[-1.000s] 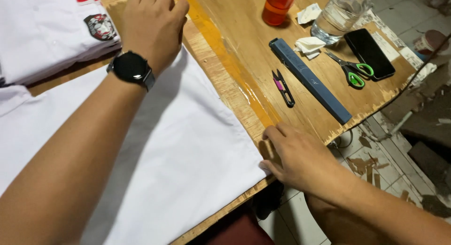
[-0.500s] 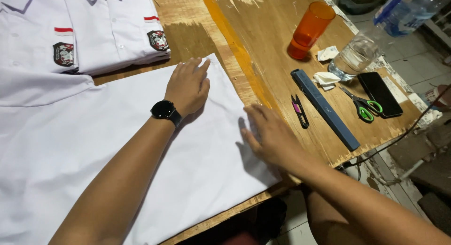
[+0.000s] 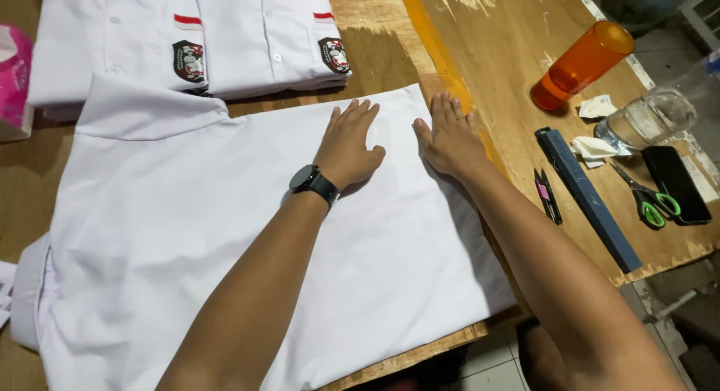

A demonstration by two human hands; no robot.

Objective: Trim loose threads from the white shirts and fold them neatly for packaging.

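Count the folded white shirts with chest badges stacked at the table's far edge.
2 show: one folded shirt at far left, another folded shirt beside it. More may lie hidden underneath.

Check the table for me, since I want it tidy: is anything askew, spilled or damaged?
The orange cup lies tipped on its side at the far right, nothing visibly spilled. Crumpled paper scraps sit beside the glass. The tabletop has worn, streaked paint. Both hands, left and right, lie flat on the white shirt.

Smooth matt white cloth shirt (image 3: 247,233) lies on the rough, worn wooden table (image 3: 510,68); beside it, a glossy orange plastic tumbler (image 3: 581,65).
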